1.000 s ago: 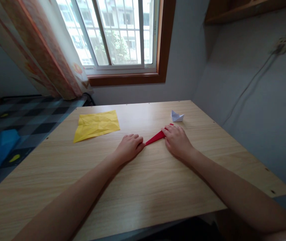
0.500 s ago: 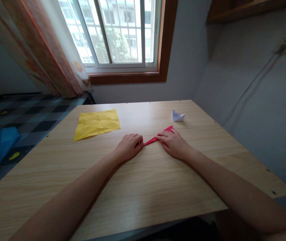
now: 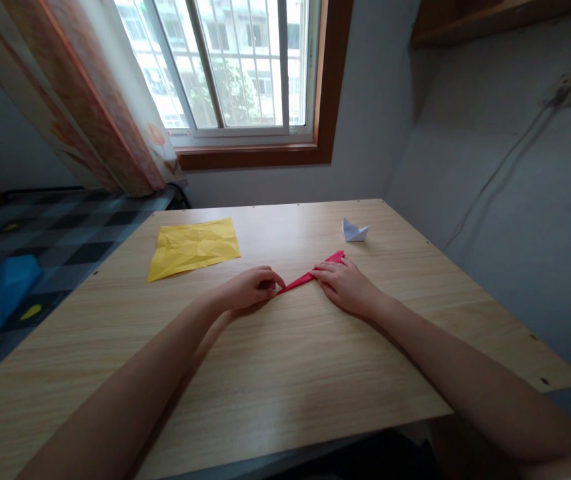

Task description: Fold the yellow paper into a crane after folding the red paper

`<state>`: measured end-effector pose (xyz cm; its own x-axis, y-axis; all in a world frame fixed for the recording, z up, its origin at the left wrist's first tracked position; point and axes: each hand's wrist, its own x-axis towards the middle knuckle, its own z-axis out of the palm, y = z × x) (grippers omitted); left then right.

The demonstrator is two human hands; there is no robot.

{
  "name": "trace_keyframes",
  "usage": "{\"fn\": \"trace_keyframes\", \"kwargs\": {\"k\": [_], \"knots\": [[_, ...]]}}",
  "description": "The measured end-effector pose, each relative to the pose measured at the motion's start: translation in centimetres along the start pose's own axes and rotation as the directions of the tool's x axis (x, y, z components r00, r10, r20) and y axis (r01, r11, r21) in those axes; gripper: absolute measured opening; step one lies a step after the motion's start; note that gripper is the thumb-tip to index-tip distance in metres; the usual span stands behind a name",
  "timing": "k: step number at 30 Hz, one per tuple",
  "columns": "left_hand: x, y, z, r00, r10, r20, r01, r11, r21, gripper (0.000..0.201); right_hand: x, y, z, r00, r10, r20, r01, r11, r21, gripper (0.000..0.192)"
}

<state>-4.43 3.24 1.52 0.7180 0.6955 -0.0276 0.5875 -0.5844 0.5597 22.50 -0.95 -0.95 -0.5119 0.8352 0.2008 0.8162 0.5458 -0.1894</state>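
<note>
A narrow strip of red folded paper (image 3: 297, 283) lies slantwise on the table, its wider end pointing away to the right. My left hand (image 3: 253, 287) is closed at the near, pointed tip, thumb and forefinger pinching it. Over the wider end rests my right hand (image 3: 345, 285), its bent fingers holding the paper against the tabletop and hiding part of it. Just beyond that hand stands a small white paper boat (image 3: 354, 231), touched by neither hand.
A creased yellow paper sheet (image 3: 195, 248) lies on the wooden table (image 3: 275, 373) at the far left. Left of the table, a blue folded paper (image 3: 3, 290) sits on a checked cloth (image 3: 80, 250). A window (image 3: 240, 67) and walls stand behind.
My left hand has shifted slightly left and rolled, so more of the red paper's pointed tip shows. The right hand stays in place on the paper.
</note>
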Motion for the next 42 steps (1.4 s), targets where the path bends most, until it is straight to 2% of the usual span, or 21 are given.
{"fn": "trace_keyframes", "kwargs": {"k": [9,13,18,22,25,31,37,42], "knots": [[-0.4,-0.5,-0.7,0.996,0.074,0.041,-0.073,0.997,-0.013,0.030,-0.1,0.1,0.1,1.000,-0.015,-0.025,0.015,1.000,-0.010,0.036],[-0.3,-0.3,-0.7,0.997,0.065,0.032,-0.064,0.998,-0.020,0.032,0.0,0.2,0.2,0.999,-0.019,-0.030,0.019,1.000,-0.006,0.035],[-0.1,0.6,0.8,0.995,-0.020,-0.101,0.026,0.998,0.049,0.029,-0.1,0.2,0.1,0.998,-0.035,-0.045,0.035,0.999,-0.005,0.035],[0.1,1.1,2.2,0.972,-0.005,-0.234,0.052,0.979,0.195,0.019,-0.1,0.0,0.0,0.996,-0.063,-0.070,0.062,0.998,-0.016,0.034],[0.1,1.1,2.7,0.957,0.008,-0.289,0.056,0.975,0.213,0.013,-0.1,-0.1,0.0,0.994,-0.054,-0.093,0.052,0.998,-0.029,0.035],[0.0,1.2,3.0,0.935,0.056,-0.351,0.035,0.968,0.247,0.007,0.0,-0.1,0.2,0.981,0.002,-0.194,-0.018,0.997,-0.079,0.039],[0.0,1.5,3.2,0.926,0.148,-0.347,-0.028,0.944,0.329,0.009,0.1,-0.1,-0.5,0.971,-0.011,-0.239,-0.014,0.995,-0.103,0.016],[0.1,1.4,3.0,0.924,0.210,-0.320,-0.082,0.926,0.370,0.012,0.0,-0.3,-0.7,0.972,-0.039,-0.230,0.016,0.995,-0.100,0.016]]}}
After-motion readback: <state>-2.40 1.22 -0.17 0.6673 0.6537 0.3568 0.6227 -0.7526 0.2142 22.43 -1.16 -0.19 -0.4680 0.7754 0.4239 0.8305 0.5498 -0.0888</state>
